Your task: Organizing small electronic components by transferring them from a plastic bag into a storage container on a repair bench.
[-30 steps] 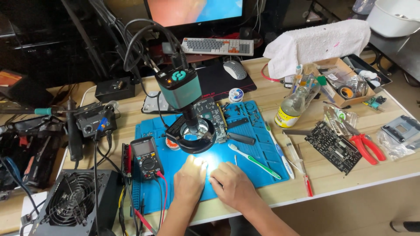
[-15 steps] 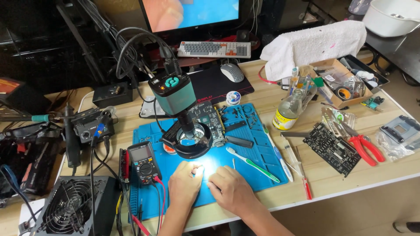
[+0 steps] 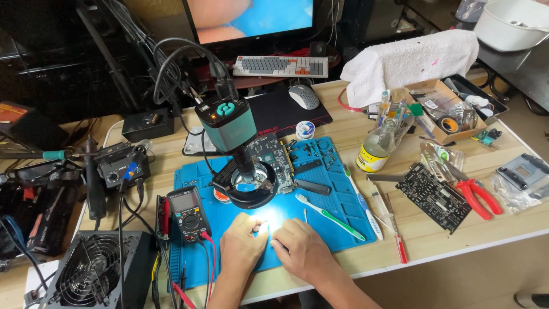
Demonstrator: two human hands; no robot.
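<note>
My left hand (image 3: 242, 249) and my right hand (image 3: 301, 250) rest close together on the blue work mat (image 3: 343, 197), under the bright ring light of the microscope camera (image 3: 229, 123). The fingertips of both hands meet at a very small part in the lit spot; glare hides what it is. A green circuit board (image 3: 273, 154) lies on the mat behind the microscope. A green and white toothbrush (image 3: 330, 216) lies just right of my right hand. A multimeter (image 3: 189, 214) with red and black leads stands left of my left hand.
On the right are a black circuit board (image 3: 433, 196), red pliers (image 3: 479, 196), screwdrivers (image 3: 394, 229), a clear bottle (image 3: 378, 146), a parts tray (image 3: 452, 111) and a white towel (image 3: 412, 60). On the left are a power supply with a fan (image 3: 94, 274) and a soldering station (image 3: 117, 163). Behind are a keyboard (image 3: 281, 66), a mouse (image 3: 303, 96) and a monitor (image 3: 251, 17).
My hands stay together in the lit spot with only slight finger shifts. The view has shifted a little as my head moved.
</note>
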